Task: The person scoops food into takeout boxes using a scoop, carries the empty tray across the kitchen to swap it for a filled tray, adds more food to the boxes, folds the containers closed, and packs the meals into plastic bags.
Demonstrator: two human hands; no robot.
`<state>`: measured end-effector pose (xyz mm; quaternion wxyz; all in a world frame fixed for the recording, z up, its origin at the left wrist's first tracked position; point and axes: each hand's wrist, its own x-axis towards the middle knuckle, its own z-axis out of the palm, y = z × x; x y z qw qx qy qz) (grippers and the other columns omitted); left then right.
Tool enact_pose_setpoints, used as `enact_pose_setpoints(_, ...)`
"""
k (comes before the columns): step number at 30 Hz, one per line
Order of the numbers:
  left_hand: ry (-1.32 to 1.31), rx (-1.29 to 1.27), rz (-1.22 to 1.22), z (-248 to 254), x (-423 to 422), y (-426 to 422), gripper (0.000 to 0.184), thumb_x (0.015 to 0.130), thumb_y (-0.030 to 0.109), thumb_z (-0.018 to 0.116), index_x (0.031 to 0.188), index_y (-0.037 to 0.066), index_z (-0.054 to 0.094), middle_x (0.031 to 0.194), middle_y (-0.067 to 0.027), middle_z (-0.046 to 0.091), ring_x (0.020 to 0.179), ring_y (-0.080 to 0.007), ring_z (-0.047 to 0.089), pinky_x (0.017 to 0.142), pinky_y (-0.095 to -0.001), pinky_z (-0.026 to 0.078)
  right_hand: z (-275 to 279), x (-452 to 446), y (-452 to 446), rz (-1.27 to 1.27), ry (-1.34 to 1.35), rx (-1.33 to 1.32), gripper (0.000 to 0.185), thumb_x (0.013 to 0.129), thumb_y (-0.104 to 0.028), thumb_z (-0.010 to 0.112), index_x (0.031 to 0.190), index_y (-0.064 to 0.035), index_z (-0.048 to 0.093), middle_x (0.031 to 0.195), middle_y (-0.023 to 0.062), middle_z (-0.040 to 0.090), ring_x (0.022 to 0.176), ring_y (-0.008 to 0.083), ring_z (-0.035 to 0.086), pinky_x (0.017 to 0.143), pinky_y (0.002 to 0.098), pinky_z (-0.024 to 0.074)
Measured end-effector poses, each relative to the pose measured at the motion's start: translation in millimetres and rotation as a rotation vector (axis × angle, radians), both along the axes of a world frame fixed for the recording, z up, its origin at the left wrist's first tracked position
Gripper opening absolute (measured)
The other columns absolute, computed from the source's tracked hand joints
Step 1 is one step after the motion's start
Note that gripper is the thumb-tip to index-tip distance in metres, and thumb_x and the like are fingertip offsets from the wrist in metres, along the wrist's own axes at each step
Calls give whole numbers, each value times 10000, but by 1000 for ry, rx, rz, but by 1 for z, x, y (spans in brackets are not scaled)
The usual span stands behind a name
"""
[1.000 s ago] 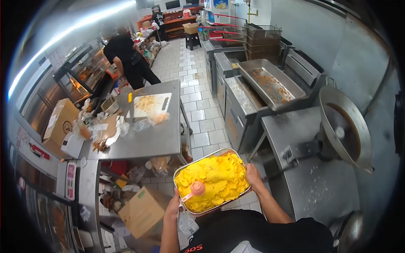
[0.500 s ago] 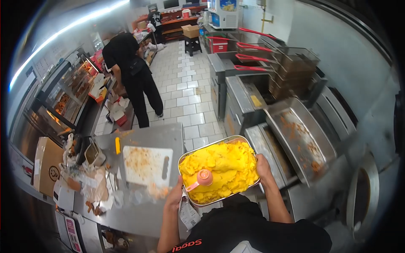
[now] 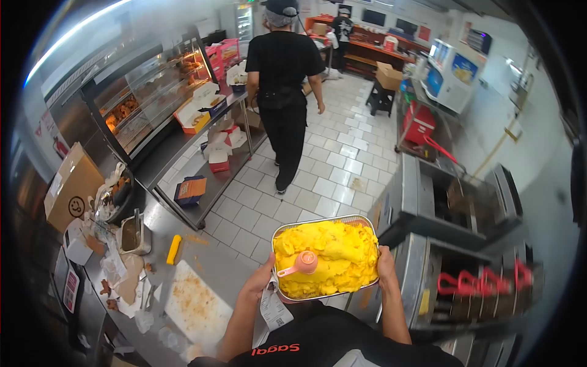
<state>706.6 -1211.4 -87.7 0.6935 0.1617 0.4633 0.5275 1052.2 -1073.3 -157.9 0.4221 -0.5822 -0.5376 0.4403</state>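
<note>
A metal tray point(image 3: 274, 235) heaped with yellow food point(image 3: 342, 248) is held level in front of my body. My left hand point(image 3: 259, 281) grips its left edge, and my right hand point(image 3: 386, 268) has hold of the right edge. Sunk in the food, left of the middle, is a pink measuring scoop point(image 3: 306, 262) with its handle pointing left. A printed paper label point(image 3: 274, 310) hangs below the tray beside my left hand.
On the left, a steel table point(image 3: 156, 226) holds a stained cutting board point(image 3: 197, 303), a yellow-handled tool point(image 3: 174, 249) and scraps. Ahead, a person in black point(image 3: 284, 79) stands on the tiled floor point(image 3: 318, 177). Fryers point(image 3: 422, 202) with red-handled baskets point(image 3: 483, 284) line the right.
The view has moved forward along the aisle and turned left. The person ahead, earlier bent at the side counter, is now upright in the aisle. Both hands still hold the tray.
</note>
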Motion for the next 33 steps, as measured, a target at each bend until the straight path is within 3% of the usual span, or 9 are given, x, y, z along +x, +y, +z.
enact_pose_setpoints(3,0,-44,-17,-33,-15,82,622,1007,525,371,1360,26,484,1245,-85,620,1031,-135,630,826,-300,535,-18,-11,87,-20,209,-137,432,985,-303,326,990,27,604,931,92,638,802,154,603,739,304,485)
enact_pose_setpoints(9,94,-50,-71,-70,-33,270,615,1026,497,346,1392,13,444,1300,-92,584,1112,-158,591,913,-295,492,-81,-24,262,-106,211,-141,400,965,-297,368,952,24,607,893,78,637,789,143,596,718,296,481)
enact_pose_setpoints(13,99,-11,-121,-72,-36,399,619,1031,491,334,1416,13,415,1366,-99,530,1199,-161,534,994,-296,440,-40,-27,373,-144,310,-213,408,962,-306,364,951,9,623,913,70,644,788,145,605,711,300,488)
enact_pose_setpoints(14,79,-38,-158,-29,-31,425,635,1023,498,357,1434,16,392,1379,-100,518,1221,-165,517,1018,-302,421,-35,-28,398,-148,332,-204,412,963,-316,359,941,4,618,905,65,641,785,146,606,712,303,490)
enact_pose_setpoints(16,113,8,-117,-32,-32,485,637,1021,497,367,1440,17,384,1385,-100,512,1223,-165,516,1016,-301,425,-44,-29,464,-131,293,-142,429,967,-348,345,937,-6,603,896,61,637,780,151,609,711,308,497)
enact_pose_setpoints(20,103,22,-72,-28,-70,585,649,1010,495,403,1447,15,371,1403,-102,493,1220,-159,517,1000,-300,447,13,-84,566,-53,448,-260,434,964,-350,343,965,-1,601,906,70,643,780,159,610,709,307,497)
enact_pose_setpoints(25,41,28,80,-47,-127,711,626,1010,488,412,1424,18,410,1353,-97,541,1181,-160,553,976,-305,467,-17,-139,744,24,230,-165,442,962,-347,335,977,10,595,884,78,645,777,171,620,715,304,499)
enact_pose_setpoints(28,194,-15,250,-1,-159,752,608,1008,490,415,1386,16,456,1275,-86,601,1098,-155,605,922,-289,493,2,-214,830,183,389,-275,448,958,-343,337,954,12,610,887,80,649,768,168,612,711,301,492)
enact_pose_setpoints(33,174,-172,419,57,-238,819,605,1006,498,415,1373,21,469,1238,-76,623,1041,-150,629,878,-294,516,72,-344,946,356,169,-222,433,964,-331,329,927,-3,610,855,66,628,749,140,566,719,293,462)
